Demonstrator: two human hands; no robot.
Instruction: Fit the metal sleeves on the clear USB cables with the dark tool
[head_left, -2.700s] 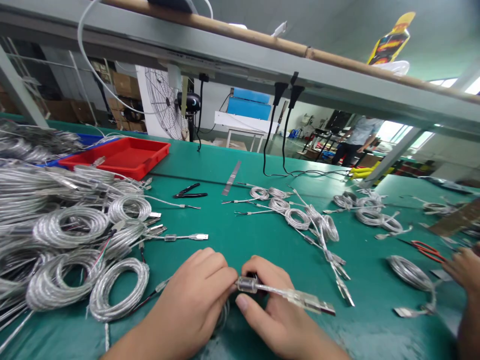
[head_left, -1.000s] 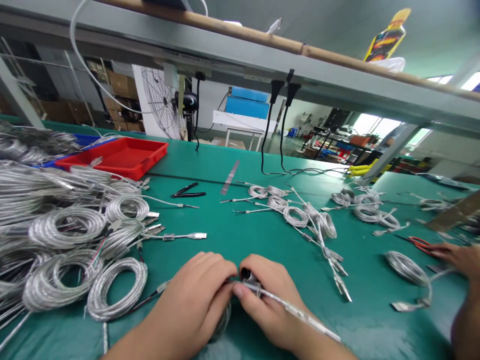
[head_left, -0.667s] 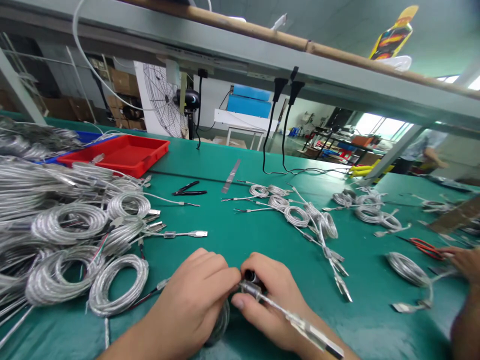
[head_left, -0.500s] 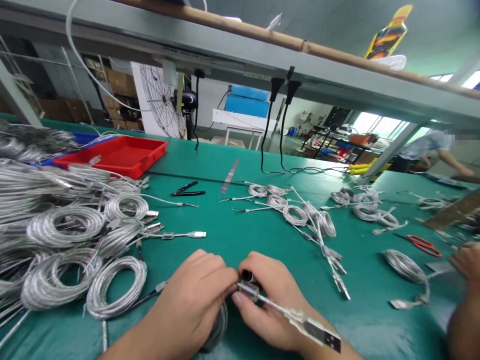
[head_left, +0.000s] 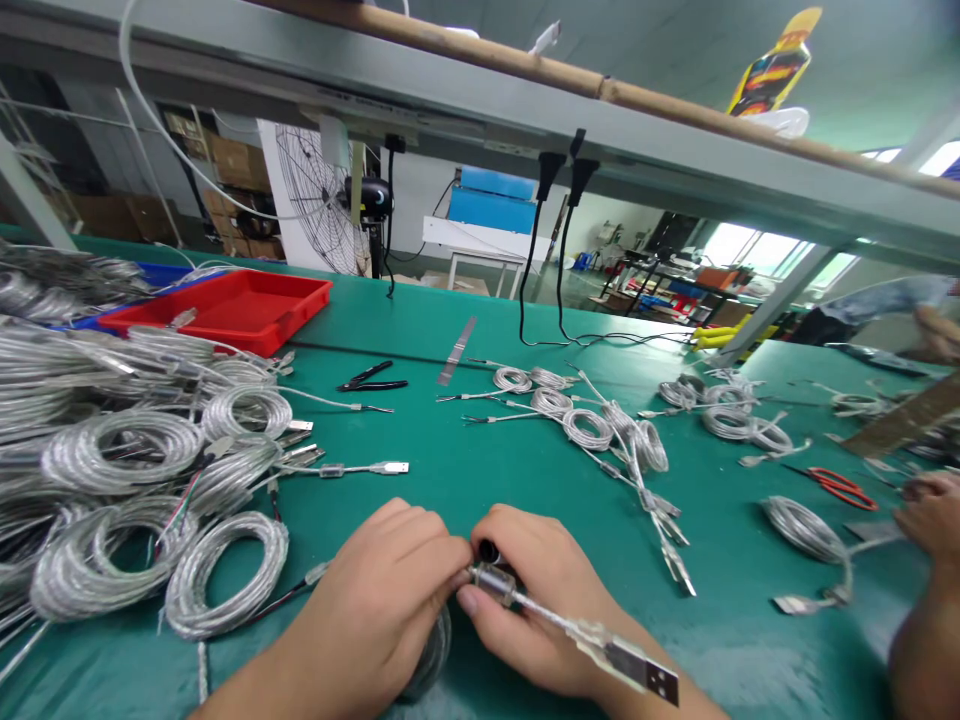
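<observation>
Ahead of the curled left hand [head_left: 397, 590] and right hand [head_left: 544, 600], smooth green bench [head_left: 450, 450] runs between silvery cable coils [head_left: 184, 590]. Both pinch the translucent silver USB cable [head_left: 547, 614], its metal plug [head_left: 643, 672] at their right.

Left-hand fingers [head_left: 441, 556] and right-hand fingers [head_left: 493, 622] hold a clear-sheathed USB cable [head_left: 598, 642] over the green table [head_left: 420, 435].

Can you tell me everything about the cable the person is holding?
The cable looks silvery and twisted under clear plastic. Its flat, shiny, metal-looking USB plug sticks out of a clear, plastic-looking cover and points to the lower right of the view. Further back is a thicker grey cylinder. The left hand pinches at its far end, and the right hand has its thumb against it. The fingers hide the rest.
</observation>
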